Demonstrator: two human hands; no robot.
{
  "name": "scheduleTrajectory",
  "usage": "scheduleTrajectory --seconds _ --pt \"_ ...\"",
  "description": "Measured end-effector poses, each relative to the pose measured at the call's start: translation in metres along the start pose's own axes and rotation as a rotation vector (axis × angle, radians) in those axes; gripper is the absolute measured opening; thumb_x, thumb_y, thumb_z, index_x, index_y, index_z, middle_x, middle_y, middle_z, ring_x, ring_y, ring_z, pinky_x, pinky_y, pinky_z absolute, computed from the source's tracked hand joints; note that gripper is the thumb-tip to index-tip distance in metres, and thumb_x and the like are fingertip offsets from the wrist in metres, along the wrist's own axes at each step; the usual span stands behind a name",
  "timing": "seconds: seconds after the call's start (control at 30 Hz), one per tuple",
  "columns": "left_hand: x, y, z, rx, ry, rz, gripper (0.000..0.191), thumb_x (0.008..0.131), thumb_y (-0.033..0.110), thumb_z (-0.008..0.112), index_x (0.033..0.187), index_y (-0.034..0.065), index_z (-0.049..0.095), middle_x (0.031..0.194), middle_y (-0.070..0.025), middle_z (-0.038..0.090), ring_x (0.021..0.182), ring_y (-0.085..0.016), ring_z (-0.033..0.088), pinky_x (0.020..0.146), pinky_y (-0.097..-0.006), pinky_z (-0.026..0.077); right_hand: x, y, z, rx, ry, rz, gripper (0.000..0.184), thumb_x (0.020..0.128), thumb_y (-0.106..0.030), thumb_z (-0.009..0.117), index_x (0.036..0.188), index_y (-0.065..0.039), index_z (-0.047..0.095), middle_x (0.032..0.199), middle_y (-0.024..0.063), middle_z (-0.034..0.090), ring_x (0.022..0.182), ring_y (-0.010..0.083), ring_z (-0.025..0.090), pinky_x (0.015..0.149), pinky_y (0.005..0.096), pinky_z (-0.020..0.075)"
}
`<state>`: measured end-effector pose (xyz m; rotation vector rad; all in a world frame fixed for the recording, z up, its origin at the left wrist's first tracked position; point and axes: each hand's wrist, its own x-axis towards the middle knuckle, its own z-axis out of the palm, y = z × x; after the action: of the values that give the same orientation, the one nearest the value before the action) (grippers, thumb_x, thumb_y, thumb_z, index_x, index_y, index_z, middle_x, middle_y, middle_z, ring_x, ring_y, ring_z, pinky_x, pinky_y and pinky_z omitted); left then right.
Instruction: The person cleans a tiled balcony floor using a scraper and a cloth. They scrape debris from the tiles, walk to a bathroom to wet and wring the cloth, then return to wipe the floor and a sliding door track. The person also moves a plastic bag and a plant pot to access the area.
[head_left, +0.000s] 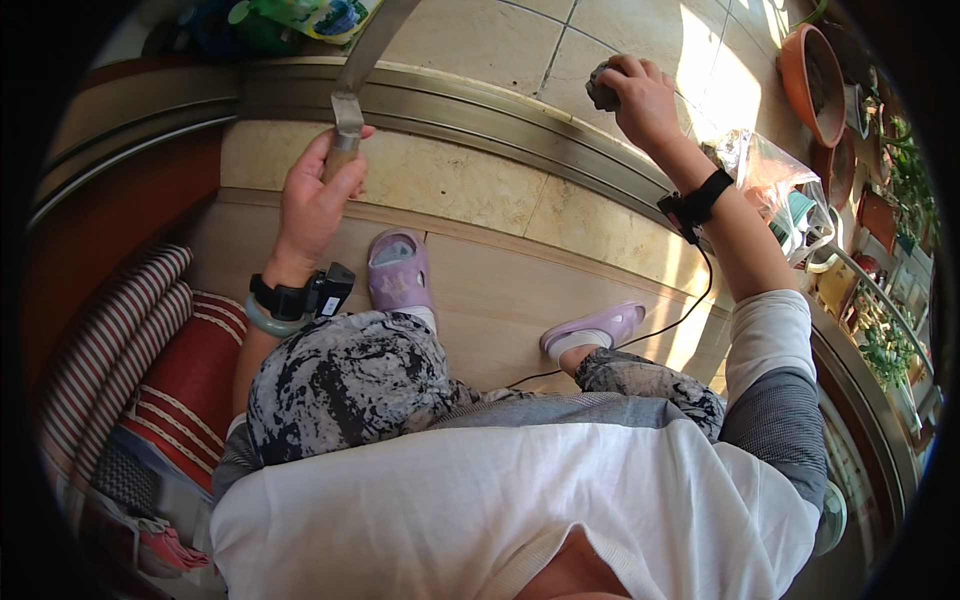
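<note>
A long flat metal blade (375, 45) on a wooden handle (341, 159), joined by a bent steel neck, rises from my left hand (319, 184), whose fingers wrap the handle. The blade crosses above the metal door track and runs out of view at the top. My right hand (649, 101) grips a dark grey lump (602, 88) over the tiled floor beyond the track; its material cannot be told. Both wrists carry black straps with small devices.
A metal sliding-door track (450, 101) crosses ahead. At right stand a terracotta-coloured pot (814, 86), a clear plastic bag (787, 187) with things in it, and potted plants (885, 345). A black cable (675, 322) hangs from the right wrist. Striped cushions (120, 352) lie at left.
</note>
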<state>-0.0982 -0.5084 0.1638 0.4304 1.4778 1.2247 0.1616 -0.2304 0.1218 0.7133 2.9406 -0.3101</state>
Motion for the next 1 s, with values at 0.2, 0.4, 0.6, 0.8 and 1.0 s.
scheduleTrajectory --seconds 0.2,0.4,0.6,0.8,1.0 --pt "0.004 -0.001 0.006 0.011 -0.012 -0.01 0.028 0.083 0.007 0.049 0.111 0.0026 0.052 0.074 0.0049 0.048 0.062 -0.002 0.042 0.057 -0.0167 0.037 -0.039 0.012 0.001 1.974 0.057 0.852 0.042 0.074 0.007 0.048 0.114 -0.004 0.045 0.108 0.0113 0.054 0.101 0.0251 0.053 0.085 0.0362 0.0443" --pt "0.006 0.0 0.009 0.008 -0.018 -0.004 0.028 0.083 0.008 0.05 0.111 0.0029 0.052 0.074 0.0051 0.048 0.062 -0.002 0.042 0.057 -0.0166 0.037 -0.112 -0.015 0.051 1.97 0.366 0.811 0.042 0.071 0.007 0.054 0.111 -0.005 0.046 0.107 0.008 0.055 0.1 0.0228 0.052 0.087 0.0343 0.0418" --pt "0.012 -0.003 0.011 -0.007 -0.045 -0.022 0.028 0.083 0.008 0.05 0.111 0.0028 0.052 0.074 0.0048 0.048 0.062 -0.002 0.042 0.057 -0.0165 0.037 -0.128 -0.027 0.049 0.765 0.062 0.636 0.047 0.065 0.006 0.056 0.11 -0.004 0.042 0.106 0.0167 0.051 0.099 0.0322 0.049 0.087 0.0362 0.0396" --pt "0.015 -0.005 0.013 -0.021 -0.064 -0.029 0.028 0.083 0.009 0.05 0.11 0.0028 0.052 0.073 0.0046 0.048 0.061 -0.003 0.042 0.057 -0.0166 0.037 -0.113 -0.06 0.048 0.342 0.046 0.363 0.046 0.06 0.003 0.061 0.103 -0.005 0.045 0.115 0.0217 0.041 0.103 0.0404 0.039 0.089 0.0429 0.0354" --pt "0.014 -0.006 0.011 -0.059 -0.04 -0.044 0.028 0.083 0.009 0.05 0.111 0.0027 0.052 0.072 0.0043 0.047 0.061 -0.003 0.041 0.057 -0.0167 0.037 -0.065 -0.101 0.069 0.212 0.005 0.503 0.029 0.069 -0.002 0.054 0.097 -0.005 0.046 0.111 0.0237 0.042 0.095 0.0399 0.043 0.081 0.0419 0.0411"
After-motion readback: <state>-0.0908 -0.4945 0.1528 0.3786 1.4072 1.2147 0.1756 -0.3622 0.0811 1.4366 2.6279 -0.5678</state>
